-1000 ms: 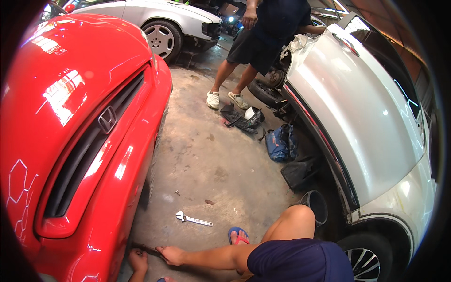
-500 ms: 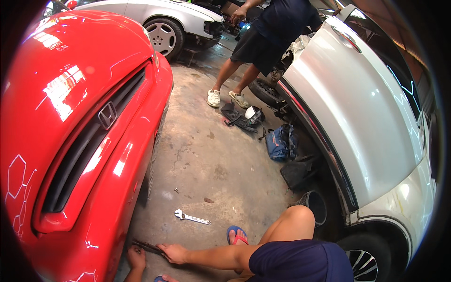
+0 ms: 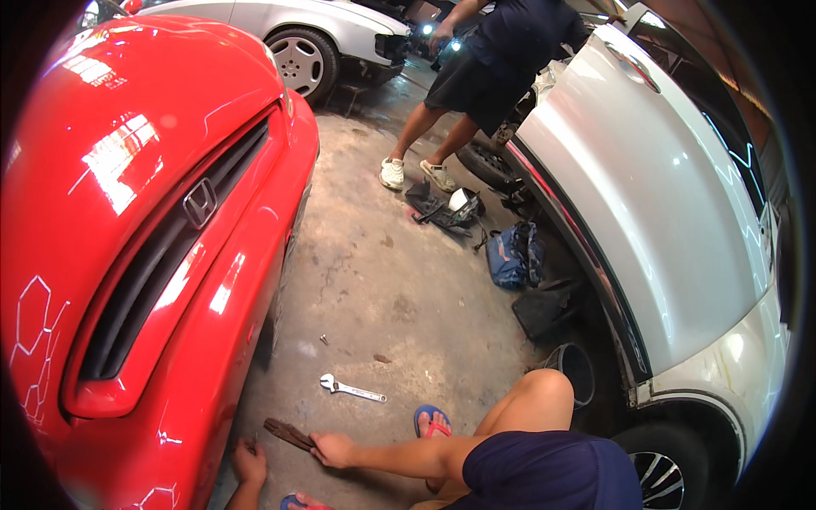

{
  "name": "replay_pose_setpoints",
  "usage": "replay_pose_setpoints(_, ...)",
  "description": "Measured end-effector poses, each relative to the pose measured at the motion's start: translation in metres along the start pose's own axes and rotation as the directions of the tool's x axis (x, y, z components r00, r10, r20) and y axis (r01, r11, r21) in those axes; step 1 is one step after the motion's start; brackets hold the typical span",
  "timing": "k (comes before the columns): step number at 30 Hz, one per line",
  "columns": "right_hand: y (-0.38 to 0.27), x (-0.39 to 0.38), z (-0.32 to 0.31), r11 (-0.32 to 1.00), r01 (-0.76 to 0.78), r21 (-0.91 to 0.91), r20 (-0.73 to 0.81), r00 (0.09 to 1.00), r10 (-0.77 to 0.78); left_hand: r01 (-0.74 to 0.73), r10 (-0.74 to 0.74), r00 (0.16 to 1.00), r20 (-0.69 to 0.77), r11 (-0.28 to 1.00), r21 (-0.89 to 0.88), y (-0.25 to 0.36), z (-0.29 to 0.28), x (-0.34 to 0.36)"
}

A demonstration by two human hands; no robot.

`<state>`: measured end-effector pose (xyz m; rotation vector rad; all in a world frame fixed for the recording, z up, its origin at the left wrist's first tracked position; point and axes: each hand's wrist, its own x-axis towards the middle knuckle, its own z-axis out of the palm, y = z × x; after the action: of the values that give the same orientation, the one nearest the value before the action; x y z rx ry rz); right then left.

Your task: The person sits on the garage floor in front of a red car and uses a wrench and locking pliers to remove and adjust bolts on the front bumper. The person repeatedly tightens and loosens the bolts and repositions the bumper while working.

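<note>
My right hand grips one end of a dark brown, rusty-looking flat piece, which angles up to the left just above the floor. My left hand is curled beside the lower edge of the red car's bumper, to the left of that piece; a small thing at its fingertips is too small to make out. A silver adjustable wrench lies on the concrete floor a little beyond my hands, with a small bolt farther up.
A co-worker stands at the back by a silver car with parts off. Black parts, a blue bag and a bucket lie along that car. A white car is behind. My knee is at lower right.
My right hand has moved right with the brown piece, pulling it away from the bumper and my left hand. The co-worker has shifted slightly, bending an arm forward.
</note>
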<state>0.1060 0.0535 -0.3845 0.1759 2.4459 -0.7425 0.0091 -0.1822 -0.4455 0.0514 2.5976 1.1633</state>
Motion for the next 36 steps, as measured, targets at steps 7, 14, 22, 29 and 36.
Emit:
replay_pose_setpoints(7,-0.083,-0.032,-0.143,0.763,0.588,0.268,-0.681,0.676,-0.281,-0.026,0.037,0.999,0.033,0.957,-0.29,0.006,-0.005,0.0)
replay_pose_setpoints(14,-0.206,-0.178,-0.323,0.078,0.843,0.532,-0.63,0.456,-0.629,-0.055,0.117,0.983,0.14,0.921,-0.385,0.007,0.018,0.002)
replay_pose_setpoints(22,-0.216,-0.187,-0.31,-0.469,0.374,0.8,-0.599,0.46,-0.655,0.324,-0.093,0.916,0.39,0.746,-0.582,0.023,-0.011,-0.009)
replay_pose_setpoints(29,-0.192,-0.215,-0.305,-0.425,0.478,0.769,-0.632,0.467,-0.618,0.432,-0.107,0.877,0.469,0.604,-0.67,0.017,-0.014,-0.009)
replay_pose_setpoints(36,-0.183,-0.229,-0.299,-0.389,0.528,0.755,-0.644,0.485,-0.592,0.451,-0.129,0.869,0.478,0.604,-0.657,0.023,-0.019,-0.01)
